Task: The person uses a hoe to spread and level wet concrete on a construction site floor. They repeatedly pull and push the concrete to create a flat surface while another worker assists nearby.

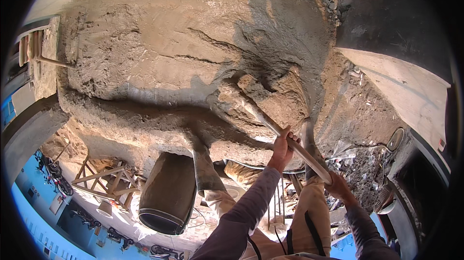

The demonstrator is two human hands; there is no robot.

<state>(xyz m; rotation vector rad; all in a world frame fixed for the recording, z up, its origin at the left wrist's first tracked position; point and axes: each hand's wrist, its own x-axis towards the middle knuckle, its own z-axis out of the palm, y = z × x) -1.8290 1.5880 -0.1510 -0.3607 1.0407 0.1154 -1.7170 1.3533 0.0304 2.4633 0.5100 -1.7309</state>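
My left hand [282, 150] is wrapped round the middle of a long wooden handle [309, 159]. Near the handle's upper end, my right hand [339, 187] grips it too. The handle slants away to the left into a heap of wet grey-brown mortar [275, 95]. Whatever head the tool carries is buried there, so its kind does not show. A wide spread of wet mortar [159, 66] covers the ground beyond, with grooves dragged through it. My legs stand apart in muddy boots, the left one [205, 170] and the right one [309, 139] at the near side of the mortar.
A dark barrel [166, 192] lies left of my left leg, by a wooden trestle frame [108, 182]. Rubble and scraps [355, 178] lie at the right, beside a pale slab [401, 83]. A raised mortar ridge [121, 115] runs along the near left side.
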